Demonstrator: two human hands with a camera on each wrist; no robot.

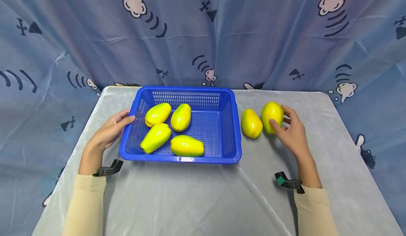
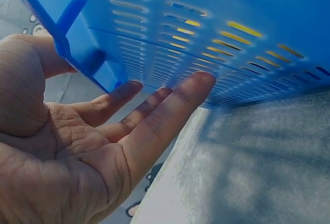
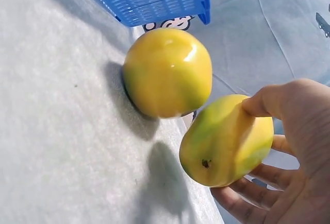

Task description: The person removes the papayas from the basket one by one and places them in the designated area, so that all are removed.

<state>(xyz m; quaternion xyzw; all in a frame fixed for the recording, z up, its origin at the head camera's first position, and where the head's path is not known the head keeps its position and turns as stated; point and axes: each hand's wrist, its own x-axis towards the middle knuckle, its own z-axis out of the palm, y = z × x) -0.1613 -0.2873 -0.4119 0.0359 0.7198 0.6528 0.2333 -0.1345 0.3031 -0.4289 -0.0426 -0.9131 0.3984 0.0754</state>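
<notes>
A blue plastic basket point(image 1: 229, 130) holds several yellow-green papayas, among them one papaya point(image 1: 187, 146) lying along the near wall. My left hand point(image 1: 111, 130) grips the basket's left rim, thumb over the top; in the left wrist view its fingers point(image 2: 191, 87) lie along the slotted outer wall. My right hand point(image 1: 291, 130) holds a papaya point(image 1: 272, 115) between thumb and fingers, to the right of the basket. That papaya point(image 3: 221, 147) is tilted, and its shadow falls apart from it on the cloth. Another papaya point(image 1: 252, 123) rests between the basket and the held one.
A grey-white cloth point(image 1: 190, 200) covers the table. Behind it and at both sides hangs a blue patterned curtain point(image 1: 180, 45). Each wrist wears a black strap mount, the left mount point(image 1: 109, 169) in front of the basket's near left corner.
</notes>
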